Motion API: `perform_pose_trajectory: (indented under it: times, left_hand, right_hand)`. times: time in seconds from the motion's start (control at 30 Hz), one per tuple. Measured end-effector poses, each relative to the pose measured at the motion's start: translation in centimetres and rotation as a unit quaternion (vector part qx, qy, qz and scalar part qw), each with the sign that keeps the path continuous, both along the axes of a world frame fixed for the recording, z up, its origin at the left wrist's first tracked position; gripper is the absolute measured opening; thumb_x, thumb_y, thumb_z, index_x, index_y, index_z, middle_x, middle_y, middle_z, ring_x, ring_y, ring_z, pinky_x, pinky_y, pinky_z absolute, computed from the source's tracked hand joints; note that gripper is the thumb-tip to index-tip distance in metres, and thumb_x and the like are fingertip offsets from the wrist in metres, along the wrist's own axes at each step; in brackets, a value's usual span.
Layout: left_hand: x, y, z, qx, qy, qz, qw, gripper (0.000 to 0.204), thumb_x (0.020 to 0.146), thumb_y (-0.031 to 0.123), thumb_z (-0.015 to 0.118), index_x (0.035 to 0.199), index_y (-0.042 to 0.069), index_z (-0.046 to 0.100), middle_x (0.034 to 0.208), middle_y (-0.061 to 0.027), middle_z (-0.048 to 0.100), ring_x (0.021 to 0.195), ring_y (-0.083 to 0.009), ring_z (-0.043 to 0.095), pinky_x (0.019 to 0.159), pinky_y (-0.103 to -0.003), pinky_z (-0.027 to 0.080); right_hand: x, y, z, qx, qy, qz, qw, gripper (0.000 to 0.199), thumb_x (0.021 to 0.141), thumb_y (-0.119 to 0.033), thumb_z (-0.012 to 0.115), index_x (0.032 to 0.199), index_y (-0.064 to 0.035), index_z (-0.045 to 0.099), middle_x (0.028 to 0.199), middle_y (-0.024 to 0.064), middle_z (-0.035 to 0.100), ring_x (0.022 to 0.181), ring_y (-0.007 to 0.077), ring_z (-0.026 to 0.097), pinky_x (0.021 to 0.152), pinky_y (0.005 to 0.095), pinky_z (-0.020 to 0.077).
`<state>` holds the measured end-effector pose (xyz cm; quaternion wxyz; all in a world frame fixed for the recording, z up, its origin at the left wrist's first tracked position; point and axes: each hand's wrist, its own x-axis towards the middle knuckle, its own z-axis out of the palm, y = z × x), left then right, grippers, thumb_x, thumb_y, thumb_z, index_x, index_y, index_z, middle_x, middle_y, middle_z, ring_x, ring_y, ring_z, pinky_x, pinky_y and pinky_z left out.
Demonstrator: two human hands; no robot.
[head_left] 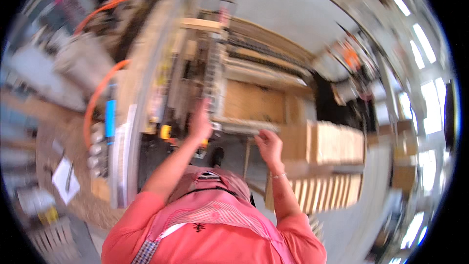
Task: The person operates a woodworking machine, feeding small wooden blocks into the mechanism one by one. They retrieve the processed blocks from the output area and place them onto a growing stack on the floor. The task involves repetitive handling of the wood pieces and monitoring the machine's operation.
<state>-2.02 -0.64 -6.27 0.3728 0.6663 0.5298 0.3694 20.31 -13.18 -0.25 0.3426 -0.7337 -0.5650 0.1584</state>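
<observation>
Well to the left of the wooden panel (254,101), a white sheet (65,180) lies on a brown board, with a dark, thin thing across it. Nearer the panel, but on that same side, come an orange hose (91,107), a bright blue strip (110,117) and a small yellow piece (165,132).

My left hand (200,121) is just left of the panel's near corner, its fingers pointing away from me; it is blurred, and I cannot tell whether they grip anything.

The panel itself lies in front of me, flat, rectangular and warm orange-brown, with paler wooden bars along its sides. Its grain is lost in the blur. Dark ridged strips (271,54) run beyond its far edge.

My right hand (268,144) is near the panel's close right corner, fingers curled inward; whether they hold something I cannot tell. Right of the panel and closer to me stands a stack of pale wooden pieces (337,143), their ends lined up side by side.
</observation>
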Motion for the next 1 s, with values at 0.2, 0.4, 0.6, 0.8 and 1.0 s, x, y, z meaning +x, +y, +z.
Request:
perform_pose_trajectory:
  times: [0.2, 0.4, 0.6, 0.8, 1.0]
  left_hand:
    - [-0.1, 0.0, -1.8, 0.010, 0.011, -0.023, 1.000, 0.067, 0.072, -0.016, 0.035, 0.135, 0.010, 0.038, 0.138, -0.0149, 0.039, 0.130, -0.0281, 0.034, 0.107, -0.033, 0.026]
    - [-0.2, 0.1, -1.2, 0.001, 0.033, -0.020, 0.999, 0.063, 0.078, -0.012, 0.041, 0.135, 0.013, 0.038, 0.138, -0.0130, 0.039, 0.130, -0.0279, 0.035, 0.105, -0.033, 0.028]
    - [0.0, -0.2, -0.4, -0.046, 0.032, -0.009, 0.998, 0.063, 0.079, -0.012, 0.040, 0.136, 0.014, 0.037, 0.141, -0.0121, 0.037, 0.131, -0.0264, 0.032, 0.107, -0.033, 0.024]
    - [0.0, 0.1, -0.8, -0.050, 0.029, -0.010, 0.998, 0.061, 0.080, -0.010, 0.040, 0.136, 0.013, 0.038, 0.141, -0.0112, 0.036, 0.133, -0.0252, 0.031, 0.107, -0.033, 0.023]
    - [-0.1, -0.1, -0.3, -0.059, 0.023, -0.001, 0.998, 0.060, 0.080, -0.010, 0.039, 0.136, 0.013, 0.038, 0.141, -0.0101, 0.037, 0.132, -0.0245, 0.031, 0.107, -0.032, 0.023]
  right_hand:
    - [0.3, -11.4, -0.2, -0.047, 0.000, -0.121, 0.992, 0.021, 0.074, -0.017, 0.069, 0.090, -0.0059, 0.064, 0.077, 0.0092, 0.061, 0.066, 0.0239, 0.060, 0.061, 0.0340, 0.0491]
    - [1.4, -19.2, -0.3, -0.069, -0.040, -0.189, 0.979, 0.015, 0.074, -0.017, 0.069, 0.081, -0.0042, 0.065, 0.072, 0.0102, 0.061, 0.062, 0.0234, 0.060, 0.058, 0.0327, 0.0484]
    - [7.3, -28.2, -4.8, -0.189, -0.105, -0.311, 0.926, 0.018, 0.072, -0.022, 0.070, 0.075, -0.0051, 0.065, 0.075, 0.0111, 0.064, 0.068, 0.0264, 0.062, 0.062, 0.0372, 0.0491]
    - [9.2, -32.1, -8.7, -0.260, -0.156, -0.378, 0.875, 0.029, 0.071, -0.022, 0.071, 0.093, -0.0066, 0.062, 0.088, 0.0126, 0.061, 0.083, 0.0300, 0.061, 0.071, 0.0400, 0.0489]
    - [8.5, -31.1, -10.6, -0.309, -0.159, -0.414, 0.842, 0.036, 0.071, -0.022, 0.070, 0.100, -0.0059, 0.057, 0.093, 0.0147, 0.057, 0.086, 0.0344, 0.059, 0.071, 0.0426, 0.0487]
